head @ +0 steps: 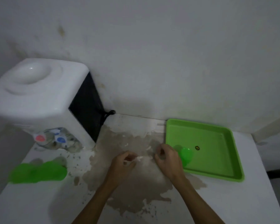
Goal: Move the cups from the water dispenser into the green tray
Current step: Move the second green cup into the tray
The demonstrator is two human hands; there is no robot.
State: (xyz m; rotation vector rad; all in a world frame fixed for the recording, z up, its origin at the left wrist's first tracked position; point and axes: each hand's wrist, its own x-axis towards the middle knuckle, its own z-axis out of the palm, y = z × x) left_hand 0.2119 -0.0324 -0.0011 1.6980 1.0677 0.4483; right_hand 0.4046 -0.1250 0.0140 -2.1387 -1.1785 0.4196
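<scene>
Green cups lie far left of both empty, loosely curled hands — left hand nearer; right hand by tray.

One view only, from a wide-angle camera on the person's head, looking forward and steeply down over the tabletop toward the far wall. It sits close: both forearms rise from the near edge, left hand and right hand mid-frame. The water dispenser fills the far left, the green tray the right. Edges bend and blur with the lens.
</scene>
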